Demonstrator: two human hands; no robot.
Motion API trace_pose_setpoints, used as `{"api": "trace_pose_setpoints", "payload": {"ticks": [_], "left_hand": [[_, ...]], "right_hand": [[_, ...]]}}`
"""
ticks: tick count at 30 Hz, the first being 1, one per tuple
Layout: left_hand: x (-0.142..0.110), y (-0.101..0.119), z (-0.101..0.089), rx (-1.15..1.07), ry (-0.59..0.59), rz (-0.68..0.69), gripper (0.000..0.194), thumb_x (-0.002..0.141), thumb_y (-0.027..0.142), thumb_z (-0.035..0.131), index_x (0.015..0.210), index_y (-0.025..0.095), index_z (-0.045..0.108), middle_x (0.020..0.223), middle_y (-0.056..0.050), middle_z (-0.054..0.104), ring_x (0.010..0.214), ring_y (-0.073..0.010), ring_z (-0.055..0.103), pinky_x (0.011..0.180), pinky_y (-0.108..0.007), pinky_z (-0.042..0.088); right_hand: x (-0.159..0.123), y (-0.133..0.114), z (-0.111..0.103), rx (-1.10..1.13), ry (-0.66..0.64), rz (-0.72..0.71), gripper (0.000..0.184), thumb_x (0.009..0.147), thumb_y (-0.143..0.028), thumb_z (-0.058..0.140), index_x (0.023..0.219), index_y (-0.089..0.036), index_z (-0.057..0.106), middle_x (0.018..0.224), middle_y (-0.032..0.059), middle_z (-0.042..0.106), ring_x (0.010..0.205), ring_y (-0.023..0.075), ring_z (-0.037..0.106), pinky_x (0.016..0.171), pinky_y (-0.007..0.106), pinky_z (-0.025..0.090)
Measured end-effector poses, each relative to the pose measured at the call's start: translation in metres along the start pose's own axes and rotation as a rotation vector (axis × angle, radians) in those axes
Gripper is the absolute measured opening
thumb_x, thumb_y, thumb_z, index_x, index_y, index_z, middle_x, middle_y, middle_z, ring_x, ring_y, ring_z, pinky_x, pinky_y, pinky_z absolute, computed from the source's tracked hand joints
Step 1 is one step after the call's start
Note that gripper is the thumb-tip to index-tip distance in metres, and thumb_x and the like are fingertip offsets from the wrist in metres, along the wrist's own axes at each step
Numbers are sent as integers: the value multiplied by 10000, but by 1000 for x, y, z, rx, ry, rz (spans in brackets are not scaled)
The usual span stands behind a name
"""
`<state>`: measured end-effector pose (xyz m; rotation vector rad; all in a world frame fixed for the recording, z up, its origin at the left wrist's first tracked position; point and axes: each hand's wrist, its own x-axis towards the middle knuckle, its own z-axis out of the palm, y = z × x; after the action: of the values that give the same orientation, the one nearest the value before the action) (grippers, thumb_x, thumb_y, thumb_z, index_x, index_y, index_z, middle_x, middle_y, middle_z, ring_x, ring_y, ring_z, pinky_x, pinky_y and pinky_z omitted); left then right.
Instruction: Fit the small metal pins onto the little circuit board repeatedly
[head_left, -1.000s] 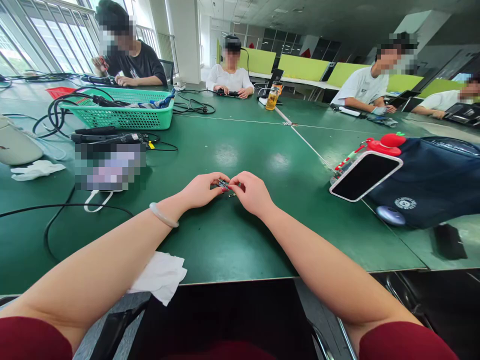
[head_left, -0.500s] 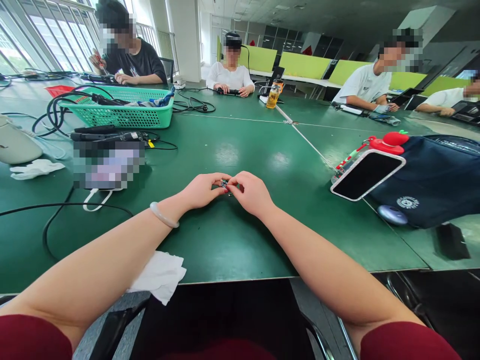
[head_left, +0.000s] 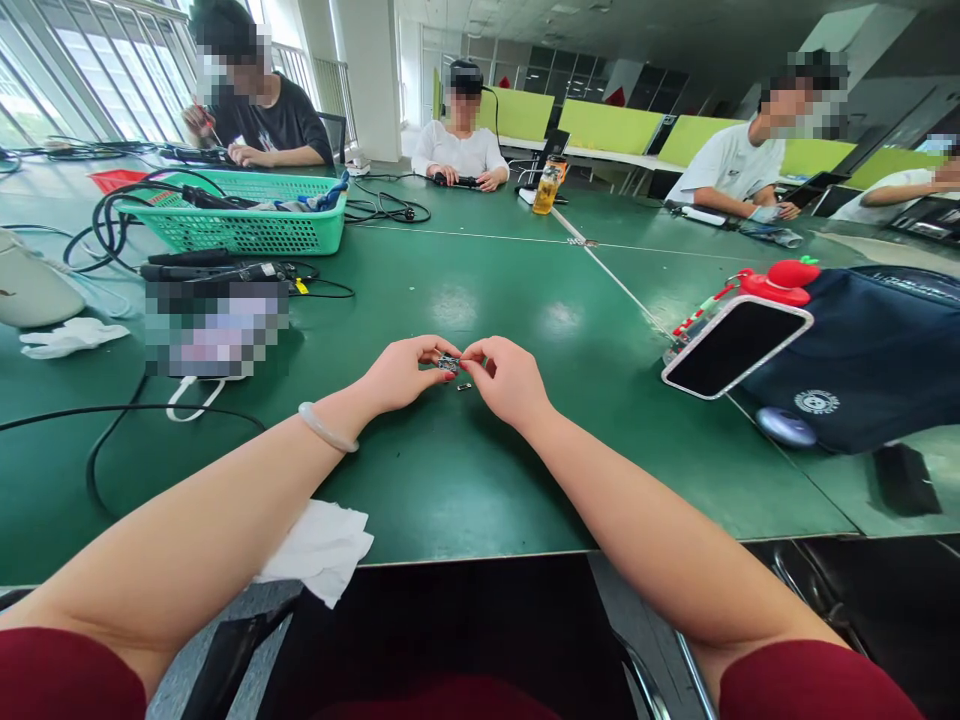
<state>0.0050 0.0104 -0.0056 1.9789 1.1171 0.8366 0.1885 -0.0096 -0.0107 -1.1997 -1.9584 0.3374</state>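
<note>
Near the middle of the green table [head_left: 480,480], my left hand [head_left: 405,372] pinches a small dark circuit board [head_left: 448,364] with pale markings between thumb and fingers. My right hand [head_left: 510,382] meets the board's right edge, its thumb and forefinger closed together there. Whether those fingertips hold a separate tiny part is too small to tell. Just below the board, a tiny metallic piece [head_left: 464,387] lies on the tabletop, touched by neither hand.
To the left are a green basket [head_left: 247,232] of cables, a phone [head_left: 225,335] and a white glove [head_left: 73,338]. A tissue [head_left: 322,550] hangs over the front edge. At right, a phone [head_left: 739,348] leans by a dark bag [head_left: 862,360]. Several people sit across the table.
My right fingers first closed over the board, covering much of it, then drew slightly back to the right. More of the board and the loose piece show now. My left hand keeps its hold.
</note>
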Motion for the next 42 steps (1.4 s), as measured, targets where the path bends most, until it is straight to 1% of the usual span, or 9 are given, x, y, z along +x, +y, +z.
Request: {"api": "trace_pose_setpoints", "payload": {"ticks": [7,13,17,22,27,29,32,36,42], "left_hand": [[0,1,-1,58,70,2,317,696,308,677,992,195,685,831,-32,677,809,-169,615,848,-349,479],[-1,4,-1,88,54,17,299,685,308,680,966,207,697,849,-28,678,839,-175,599,859,-345,468],[-1,4,0,124,43,11,290,701,305,664,975,217,694,867,-30,678,858,-179,597,848,-339,470],[2,-2,-3,153,95,-91,323,699,328,668,1000,212,682,849,-30,688,813,-178,621,816,-336,478],[5,-13,-10,182,160,-223,316,696,329,664,990,214,670,831,-22,702,801,-185,643,782,-324,478],[6,-15,-10,197,179,-237,305,696,329,662,979,218,667,842,-21,705,814,-185,645,777,-316,475],[6,-14,-8,225,177,-220,282,700,324,653,962,221,668,852,-21,704,833,-188,642,769,-309,472],[6,-14,-7,229,145,-186,286,708,319,642,976,224,669,871,-21,701,819,-181,638,776,-314,473],[6,-17,-8,229,116,-175,302,699,352,654,972,224,674,880,-29,694,823,-181,629,790,-323,475]], "right_hand": [[1,6,5,53,-41,107,160,815,-343,565,832,-206,647,789,13,634,627,124,499,649,275,402],[2,5,6,169,-90,191,204,782,-368,563,756,-185,649,689,1,633,580,114,493,605,258,395],[3,3,4,184,-111,232,203,768,-361,589,725,-174,655,636,-8,616,559,109,483,579,252,373],[3,7,5,36,-140,154,202,839,-326,541,808,-196,692,722,6,640,640,125,524,631,264,389],[4,8,13,-214,-250,66,197,855,-258,555,989,-216,693,907,38,637,812,150,569,723,276,417],[5,6,16,-261,-279,38,203,865,-293,555,991,-223,697,963,45,628,872,161,574,752,280,425],[7,4,21,-310,-298,12,182,861,-314,569,938,-225,708,956,44,622,893,168,571,760,283,428],[8,4,22,-303,-300,7,159,864,-260,560,864,-210,711,924,41,626,864,159,572,751,279,422],[8,9,14,-152,-262,59,174,853,-216,560,787,-204,721,845,29,648,806,143,570,738,273,416]]}}
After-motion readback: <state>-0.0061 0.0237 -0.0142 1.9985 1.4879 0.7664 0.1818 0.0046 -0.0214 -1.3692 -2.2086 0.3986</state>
